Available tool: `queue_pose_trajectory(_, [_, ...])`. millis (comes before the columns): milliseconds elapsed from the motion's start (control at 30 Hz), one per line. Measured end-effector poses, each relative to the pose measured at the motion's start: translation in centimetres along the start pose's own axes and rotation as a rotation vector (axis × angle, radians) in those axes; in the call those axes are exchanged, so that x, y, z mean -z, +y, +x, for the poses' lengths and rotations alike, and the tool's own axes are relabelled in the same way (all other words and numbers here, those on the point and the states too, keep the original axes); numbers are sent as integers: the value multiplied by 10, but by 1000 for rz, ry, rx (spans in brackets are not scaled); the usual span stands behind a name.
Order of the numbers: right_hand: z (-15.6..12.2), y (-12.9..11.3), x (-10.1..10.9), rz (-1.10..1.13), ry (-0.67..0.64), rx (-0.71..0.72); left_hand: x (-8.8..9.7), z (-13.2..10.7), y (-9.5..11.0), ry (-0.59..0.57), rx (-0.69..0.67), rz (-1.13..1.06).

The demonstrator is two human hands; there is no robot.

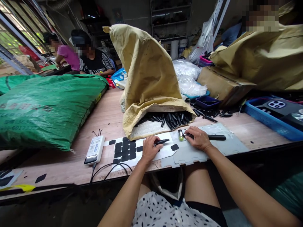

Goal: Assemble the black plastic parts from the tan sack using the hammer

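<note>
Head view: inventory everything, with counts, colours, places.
table: 1, wood-toned, centre
green sack: at least 1, green, left
paper sacks: 2, tan, centre, right
black pieces: many, black, mainly sack mouth
sheet: 1, white, front centre
squares: many, black, mostly on sheet
device: 1, white, left of sheet
board: 1, grey, right of sheet
hammer: 1, black handle, on board
tray: 1, blue, right
box: 1, brown, back right
bags: several, clear, behind
co-workers: 3, varied tops, back
left grip: 1, bare, holding black piece
right grip: 1, bare, on hammer
</note>
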State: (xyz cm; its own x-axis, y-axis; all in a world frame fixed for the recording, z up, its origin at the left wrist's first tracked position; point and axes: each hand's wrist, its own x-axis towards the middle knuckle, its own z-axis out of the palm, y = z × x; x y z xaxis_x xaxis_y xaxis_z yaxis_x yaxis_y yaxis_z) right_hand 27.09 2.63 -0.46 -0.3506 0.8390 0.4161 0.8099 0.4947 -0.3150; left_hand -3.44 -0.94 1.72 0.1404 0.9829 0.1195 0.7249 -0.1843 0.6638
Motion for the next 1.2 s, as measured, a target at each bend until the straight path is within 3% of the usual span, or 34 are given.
queue_pose_trajectory(133, [1, 0, 1, -2, 10, -15, 8, -26, 18, -58, -156, -71])
queue_pose_trajectory(200, [1, 0, 1, -8, 14, -15, 7, -53, 29, -186, -266, -131])
queue_pose_trajectory(300, [0, 1, 0, -13, 14, -8, -9, -98, 32, -476, -378, -110])
queue_pose_trajectory(367, [-1, 2, -1, -16, 15, -8, -27, -123, 23, -567, -271, -37])
queue_pose_trajectory(433, [-1, 3, -2, -19, 16, -4, -43, -138, 12, -608, -65, 74])
queue_pose_trajectory(533, [-1, 4, -3, -19, 24, 6, -50, -141, 7, -693, 121, 228])
queue_pose_trajectory(600, [-1, 4, -3, -21, 28, 11, -40, -127, 16, -770, 80, 154])
queue_pose_trajectory(667, [-1, 3, -3, -26, 26, 14, -22, -98, 29, -748, -7, -57])
queue_pose_trajectory(700, [-1, 3, -3, -28, 25, 14, -11, -77, 33, -658, -19, -151])
queue_pose_trajectory(733, [-1, 3, -3, -28, 23, 13, -1, -54, 36, -482, 1, -180])
queue_pose_trajectory(833, [-2, 3, -2, -22, 19, 10, 26, 22, 27, 23, 325, 57])
queue_pose_trajectory(867, [-2, 3, -2, -20, 17, 8, 33, 44, 20, 136, 451, 174])
queue_pose_trajectory(967, [-2, 3, -1, -20, 7, 13, 44, 96, -5, 305, 612, 296])
queue_pose_trajectory(1067, [-2, 3, 0, -11, 1, 27, 43, 129, -22, 409, 712, 339])
queue_pose_trajectory(1200, [-2, 3, 1, 0, 2, 35, 34, 172, -30, 404, 793, 329])
